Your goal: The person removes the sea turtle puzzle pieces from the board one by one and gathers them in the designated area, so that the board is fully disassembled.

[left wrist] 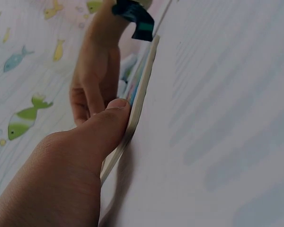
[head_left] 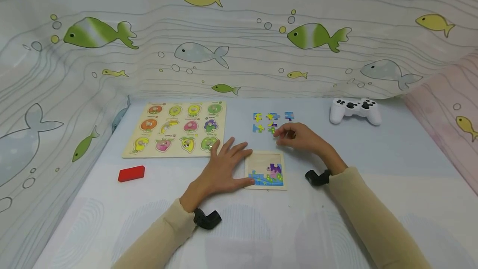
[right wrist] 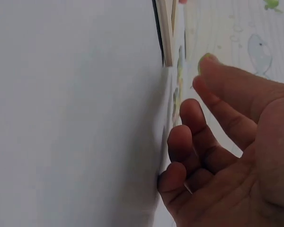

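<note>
A small wooden puzzle tray [head_left: 266, 189] lies on the table, its lower part filled with blue, green and purple jigsaw pieces [head_left: 275, 171]. My left hand [head_left: 225, 165] spreads over its left side with straight fingers; the thumb [left wrist: 117, 111] rests on the tray's edge, as the left wrist view shows. Beyond the tray, several loose jigsaw pieces [head_left: 257, 116] lie in two rows. My right hand [head_left: 298, 137] hovers beside the nearest of them, fingers bent loosely. In the right wrist view the thumb and forefinger tips [right wrist: 196, 82] are close together, with no piece plainly seen between them.
A wooden board of fruit pictures [head_left: 128, 148] lies at the back left, close to my left fingertips. In front of it is a red block [head_left: 131, 173]. A white game controller [head_left: 355, 112] rests at the back right. Fish-printed cloth [head_left: 239, 28] rises behind the table.
</note>
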The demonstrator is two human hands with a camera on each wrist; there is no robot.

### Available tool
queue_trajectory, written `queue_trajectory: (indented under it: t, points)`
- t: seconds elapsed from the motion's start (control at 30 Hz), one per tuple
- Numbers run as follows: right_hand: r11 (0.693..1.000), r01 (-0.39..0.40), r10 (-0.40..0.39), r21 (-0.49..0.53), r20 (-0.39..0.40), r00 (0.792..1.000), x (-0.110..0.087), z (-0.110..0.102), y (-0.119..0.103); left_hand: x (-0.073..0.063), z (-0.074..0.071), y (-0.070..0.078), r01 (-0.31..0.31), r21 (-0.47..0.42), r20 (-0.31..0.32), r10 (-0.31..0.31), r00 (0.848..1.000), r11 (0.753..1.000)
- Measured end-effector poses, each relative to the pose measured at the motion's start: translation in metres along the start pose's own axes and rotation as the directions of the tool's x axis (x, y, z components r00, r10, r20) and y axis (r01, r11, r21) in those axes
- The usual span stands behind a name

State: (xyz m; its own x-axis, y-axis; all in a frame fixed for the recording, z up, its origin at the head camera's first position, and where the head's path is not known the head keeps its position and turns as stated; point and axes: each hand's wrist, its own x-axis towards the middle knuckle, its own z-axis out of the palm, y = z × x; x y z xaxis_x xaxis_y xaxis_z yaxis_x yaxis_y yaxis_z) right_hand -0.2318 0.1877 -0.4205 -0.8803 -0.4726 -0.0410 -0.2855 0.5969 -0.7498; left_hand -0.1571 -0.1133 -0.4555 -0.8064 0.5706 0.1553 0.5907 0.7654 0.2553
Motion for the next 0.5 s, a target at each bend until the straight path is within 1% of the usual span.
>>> queue_trajectory:
  t: [0.1, 0.27, 0.5]
  points:
    - [1.000, 0.020, -0.021, 0.015, 0.036, 0.999, -0.009, 0.004, -0.001, 0.000, 0.000, 0.000, 0.000, 0.005, 0.001, 0.000, 1.000, 1.000]
    - [0.998, 0.049, -0.051, 0.032, 0.062, 0.997, -0.026, 0.010, -0.008, 0.000, -0.002, 0.001, 0.002, -0.006, 0.005, -0.002, 1.000, 1.000]
    - [0.995, 0.103, -0.103, 0.002, 0.099, 0.990, -0.042, 0.015, -0.016, 0.001, -0.002, 0.001, 0.007, -0.004, 0.011, -0.007, 1.000, 1.000]
